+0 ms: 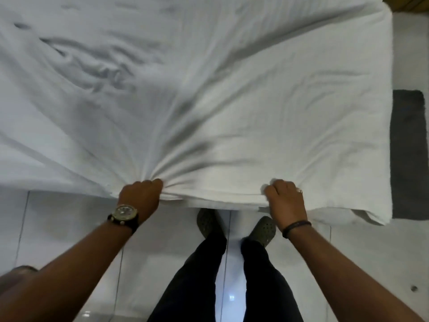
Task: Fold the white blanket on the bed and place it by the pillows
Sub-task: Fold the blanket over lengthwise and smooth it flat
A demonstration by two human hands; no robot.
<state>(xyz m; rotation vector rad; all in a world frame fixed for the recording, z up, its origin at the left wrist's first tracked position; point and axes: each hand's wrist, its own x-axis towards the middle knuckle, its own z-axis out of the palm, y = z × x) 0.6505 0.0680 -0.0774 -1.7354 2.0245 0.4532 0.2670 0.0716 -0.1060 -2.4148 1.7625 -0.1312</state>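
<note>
The white blanket (209,89) lies spread over the bed and fills most of the view, with wrinkles fanning out from its near edge. My left hand (140,194), with a watch on its wrist, grips a bunched fold of that near edge. My right hand (286,197), with a ring and a dark wristband, grips the same edge further right. Both hands are at the foot side of the bed, above my feet. No pillows are in view.
I stand on a white tiled floor (69,228) close against the bed, in dark trousers and green clogs. A dark grey mat (408,154) lies on the floor past the bed's right side. A wooden surface (406,3) shows at the top right corner.
</note>
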